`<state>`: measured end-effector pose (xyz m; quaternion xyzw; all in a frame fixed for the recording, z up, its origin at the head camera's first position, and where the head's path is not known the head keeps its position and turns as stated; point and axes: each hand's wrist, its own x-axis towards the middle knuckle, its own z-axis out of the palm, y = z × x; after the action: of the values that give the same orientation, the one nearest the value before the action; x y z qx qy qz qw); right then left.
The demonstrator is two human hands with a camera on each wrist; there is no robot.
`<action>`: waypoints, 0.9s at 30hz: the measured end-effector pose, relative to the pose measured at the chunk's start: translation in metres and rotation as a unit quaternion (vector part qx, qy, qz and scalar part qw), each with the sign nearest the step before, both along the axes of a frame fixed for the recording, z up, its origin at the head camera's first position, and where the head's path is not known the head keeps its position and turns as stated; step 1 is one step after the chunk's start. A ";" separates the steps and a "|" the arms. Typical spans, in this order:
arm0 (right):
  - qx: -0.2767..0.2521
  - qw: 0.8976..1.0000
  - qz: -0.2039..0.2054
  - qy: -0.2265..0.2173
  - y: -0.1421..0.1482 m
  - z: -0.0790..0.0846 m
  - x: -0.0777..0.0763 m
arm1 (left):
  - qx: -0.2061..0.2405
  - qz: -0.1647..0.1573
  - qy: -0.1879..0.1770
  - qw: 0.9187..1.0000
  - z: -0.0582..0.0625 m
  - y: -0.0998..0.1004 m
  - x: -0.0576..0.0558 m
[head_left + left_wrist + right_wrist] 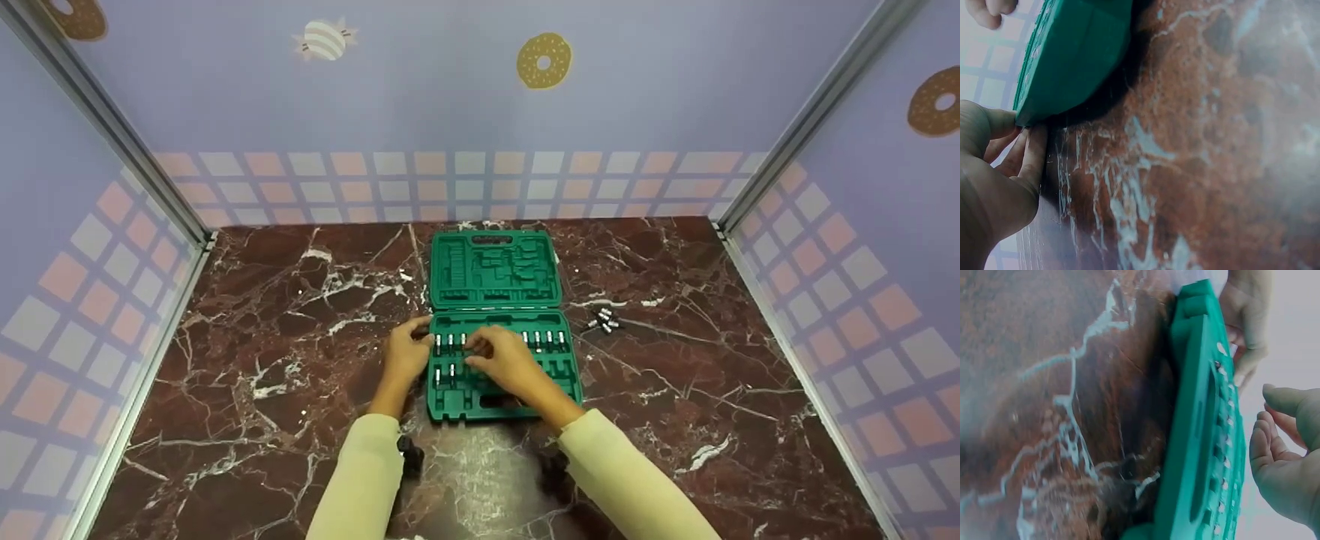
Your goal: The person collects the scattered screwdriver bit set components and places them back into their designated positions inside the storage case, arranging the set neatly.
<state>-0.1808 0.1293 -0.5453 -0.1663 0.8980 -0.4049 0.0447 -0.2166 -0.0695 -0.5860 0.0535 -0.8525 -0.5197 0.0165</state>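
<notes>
A green plastic tool case (504, 412) lies unfolded on the marbled surface, its lid (495, 270) tipped back. Small silver-and-black sockets (550, 341) stand in a row across the upper part of its base, and 2 more (452, 373) sit lower left. My left hand (407, 351) grips the case's left edge, thumb above and fingers against the side, as the left wrist view shows. Over the middle of the base, my right hand (501, 360) hovers with loosely bent fingers. In the right wrist view, thumb and fingers (1261, 444) are apart, with nothing visible between them.
Several loose silver-and-black pieces (606, 321) lie in a small heap right of the case. Patterned panels (465, 180) enclose the dark red marbled surface (285, 420) at the back and both sides.
</notes>
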 end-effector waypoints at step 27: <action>-0.111 0.980 -0.120 0.115 0.111 -0.003 -0.001 | -0.015 0.008 -0.006 1.000 0.001 0.000 0.000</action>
<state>-0.1815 0.2404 -0.5479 -0.1070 0.8603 -0.4823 -0.1258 -0.2164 -0.0696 -0.5850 0.0636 -0.8600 -0.5060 0.0164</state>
